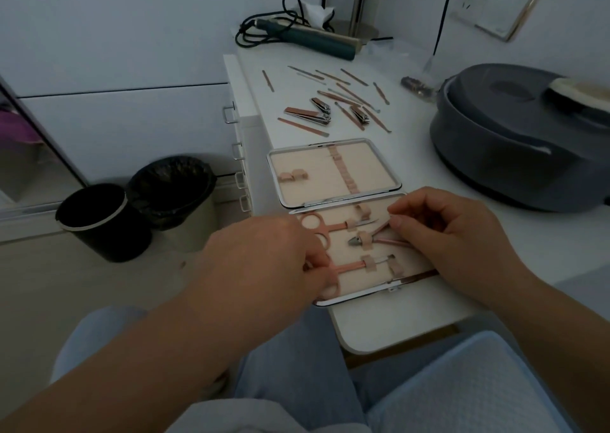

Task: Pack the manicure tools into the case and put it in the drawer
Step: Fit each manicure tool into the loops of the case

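Observation:
The manicure case (333, 168) lies open on the white table, pink lining up, its near half at the table's front edge. Rose-gold scissors (326, 226) sit strapped in the near half, with a cuticle nipper (358, 241) below them and a second pair of scissors (355, 265) lower down. My left hand (264, 261) pinches the handle loops of the lower scissors. My right hand (452, 234) grips the nipper's handles at the case's right side. Loose tools, nail clippers (318, 110) and thin files and picks (350, 94), lie scattered beyond the case.
A grey round appliance (515, 142) stands at the right of the table. A hair tool with coiled cord (307, 36) lies at the back. A drawer unit with handles (237, 155) is left of the table, with two black bins (138, 208) on the floor.

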Action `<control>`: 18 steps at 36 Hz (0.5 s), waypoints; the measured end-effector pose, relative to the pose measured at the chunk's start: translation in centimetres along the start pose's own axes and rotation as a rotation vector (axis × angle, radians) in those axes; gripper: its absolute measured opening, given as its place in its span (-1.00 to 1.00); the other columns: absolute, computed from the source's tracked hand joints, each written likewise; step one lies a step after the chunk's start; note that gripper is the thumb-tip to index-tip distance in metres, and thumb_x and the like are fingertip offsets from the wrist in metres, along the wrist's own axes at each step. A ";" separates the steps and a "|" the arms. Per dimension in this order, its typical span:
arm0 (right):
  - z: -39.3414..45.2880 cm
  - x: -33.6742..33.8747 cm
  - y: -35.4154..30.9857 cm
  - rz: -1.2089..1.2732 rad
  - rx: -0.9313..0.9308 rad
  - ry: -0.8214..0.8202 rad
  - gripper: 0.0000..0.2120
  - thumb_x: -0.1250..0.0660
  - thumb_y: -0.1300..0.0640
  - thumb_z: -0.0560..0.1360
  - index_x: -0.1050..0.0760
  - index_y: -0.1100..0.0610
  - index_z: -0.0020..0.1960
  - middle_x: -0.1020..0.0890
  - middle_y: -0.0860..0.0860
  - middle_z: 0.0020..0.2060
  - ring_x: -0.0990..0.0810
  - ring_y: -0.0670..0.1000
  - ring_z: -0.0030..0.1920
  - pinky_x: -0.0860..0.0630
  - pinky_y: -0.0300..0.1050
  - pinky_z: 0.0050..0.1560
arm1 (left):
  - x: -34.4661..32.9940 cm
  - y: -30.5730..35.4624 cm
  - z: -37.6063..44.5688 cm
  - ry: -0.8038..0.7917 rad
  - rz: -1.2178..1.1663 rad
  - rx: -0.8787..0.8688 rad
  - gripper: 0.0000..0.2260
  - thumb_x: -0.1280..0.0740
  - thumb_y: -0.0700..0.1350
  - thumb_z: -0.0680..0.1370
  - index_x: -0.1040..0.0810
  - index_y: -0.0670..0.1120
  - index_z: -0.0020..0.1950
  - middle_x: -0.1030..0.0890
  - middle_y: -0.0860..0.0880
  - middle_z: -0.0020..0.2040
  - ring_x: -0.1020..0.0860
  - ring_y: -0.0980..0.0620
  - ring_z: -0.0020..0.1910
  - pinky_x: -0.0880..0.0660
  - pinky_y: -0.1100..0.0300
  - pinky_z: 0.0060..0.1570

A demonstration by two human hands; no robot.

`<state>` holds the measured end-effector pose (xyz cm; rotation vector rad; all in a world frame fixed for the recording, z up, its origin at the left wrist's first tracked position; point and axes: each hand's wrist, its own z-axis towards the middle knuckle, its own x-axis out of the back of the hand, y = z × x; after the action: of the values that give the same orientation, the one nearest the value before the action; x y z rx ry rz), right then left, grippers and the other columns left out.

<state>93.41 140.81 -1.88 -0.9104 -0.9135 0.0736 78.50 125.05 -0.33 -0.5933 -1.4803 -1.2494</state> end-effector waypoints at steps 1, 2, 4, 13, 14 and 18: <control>0.0 0.0 0.0 0.002 -0.001 -0.002 -0.85 -0.39 0.10 0.40 -0.53 -0.17 -0.22 -0.56 -0.30 -0.36 -0.48 -0.27 -0.37 -0.33 -0.55 -0.37 | -0.1 0.1 0.1 -0.005 -0.006 0.001 -0.86 -0.30 0.24 0.32 -0.57 0.28 -0.19 -0.53 0.22 -0.26 -0.47 0.22 -0.25 -0.46 0.25 -0.26; 0.0 0.0 -0.1 0.003 -0.001 -0.005 -0.85 -0.39 0.10 0.41 -0.53 -0.17 -0.22 -0.56 -0.30 -0.35 -0.48 -0.27 -0.37 -0.33 -0.55 -0.37 | -0.3 0.2 0.2 -0.013 -0.020 0.004 -0.86 -0.32 0.23 0.32 -0.58 0.24 -0.20 -0.52 0.22 -0.26 -0.46 0.23 -0.25 -0.46 0.26 -0.26; 0.0 0.1 -0.2 -0.001 -0.002 -0.006 -0.84 -0.39 0.10 0.41 -0.53 -0.16 -0.23 -0.56 -0.29 -0.34 -0.48 -0.27 -0.36 -0.34 -0.55 -0.36 | -0.4 0.3 0.5 -0.030 -0.056 0.012 -0.87 -0.35 0.21 0.32 -0.58 0.21 -0.21 -0.49 0.22 -0.26 -0.45 0.24 -0.24 -0.47 0.25 -0.23; 0.0 0.0 -0.2 -0.008 -0.008 -0.002 -0.85 -0.38 0.09 0.41 -0.54 -0.18 -0.24 -0.59 -0.23 -0.33 -0.49 -0.24 -0.37 -0.35 -0.53 -0.38 | -1.2 -0.8 0.7 0.007 -0.188 -0.034 -0.83 -0.31 0.21 0.32 -0.59 0.23 -0.15 -0.49 0.19 -0.18 -0.43 0.26 -0.14 -0.45 0.21 -0.13; 0.0 0.0 -0.3 -0.010 -0.005 0.004 -0.84 -0.38 0.09 0.41 -0.54 -0.18 -0.24 -0.59 -0.22 -0.32 -0.50 -0.24 -0.36 -0.35 -0.54 -0.37 | -1.3 -0.9 0.7 0.013 -0.211 -0.037 -0.82 -0.30 0.20 0.32 -0.60 0.23 -0.14 -0.49 0.19 -0.18 -0.42 0.27 -0.13 -0.45 0.22 -0.13; 0.0 0.1 -0.5 0.003 -0.013 0.009 -0.83 -0.37 0.10 0.41 -0.54 -0.18 -0.25 -0.60 -0.20 -0.29 -0.51 -0.23 -0.35 -0.36 -0.54 -0.37 | -1.7 -1.1 0.6 0.044 -0.259 -0.051 -0.79 -0.30 0.21 0.30 -0.60 0.22 -0.14 -0.48 0.20 -0.19 -0.42 0.28 -0.13 -0.45 0.25 -0.14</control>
<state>93.32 140.53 -1.53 -0.9234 -0.9051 0.0664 77.86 125.71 -2.26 -0.4135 -1.5271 -1.4937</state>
